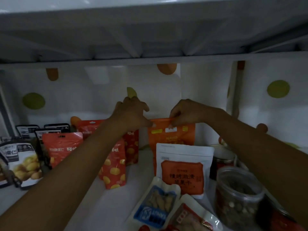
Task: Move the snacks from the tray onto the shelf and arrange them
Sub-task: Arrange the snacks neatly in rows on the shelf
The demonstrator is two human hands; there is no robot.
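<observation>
Four red pouches (62, 148), perhaps three jars (238, 195).

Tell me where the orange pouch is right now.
In the head view the orange pouch stands right of centre at the back of the shelf, behind the white pouch; left hand and right hand pinch its top edge.

I am seeing the person's bare left hand (131, 112) and bare right hand (186, 112) showing uncovered down to the fingertips. The long, bare left forearm (75, 164) and the bare right forearm (258, 144) are showing skin all the way to the frame's edge. Short, rounded fingernails (154, 125) are catching a little light at the fingertips. The dim light is hiding finer detail from me.
</observation>
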